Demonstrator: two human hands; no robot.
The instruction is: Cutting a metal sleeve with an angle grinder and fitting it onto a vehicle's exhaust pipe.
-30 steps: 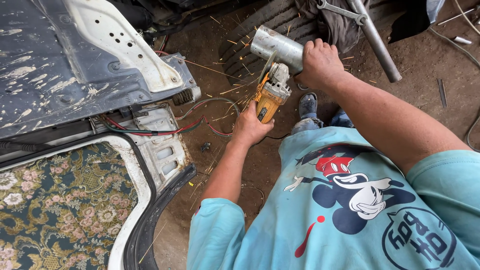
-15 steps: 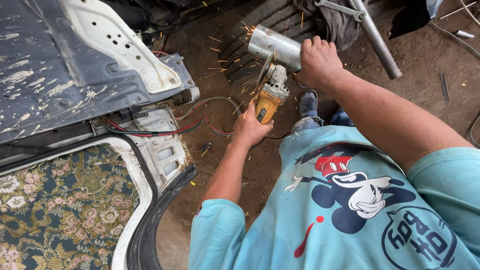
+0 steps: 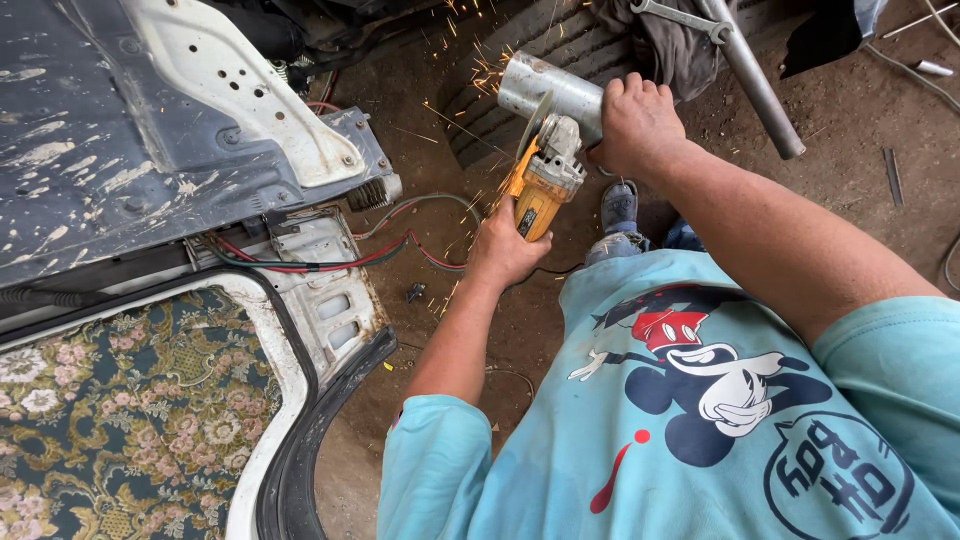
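My left hand (image 3: pixel 505 245) grips the rear handle of a yellow angle grinder (image 3: pixel 545 175). Its disc presses against the side of a short, shiny metal pipe (image 3: pixel 545 90), and orange sparks (image 3: pixel 480 65) fly up and to the left. My right hand (image 3: pixel 635 120) is wrapped around the pipe's right end, holding it just above the dirt floor. My blue shirt with a cartoon print fills the lower right.
A dented dark-blue and white car body panel (image 3: pixel 120 150) lies at left over a floral carpet (image 3: pixel 120 420). Red and green wires (image 3: pixel 330 260) run out from it. A long metal rod (image 3: pixel 755 80) and grey cloth (image 3: pixel 670 40) lie at the top. My shoe (image 3: pixel 620 205) is below the pipe.
The sparks, which earlier sprayed down and to the left, now shoot up from the pipe's left end. Both hands keep their grip and have hardly moved.
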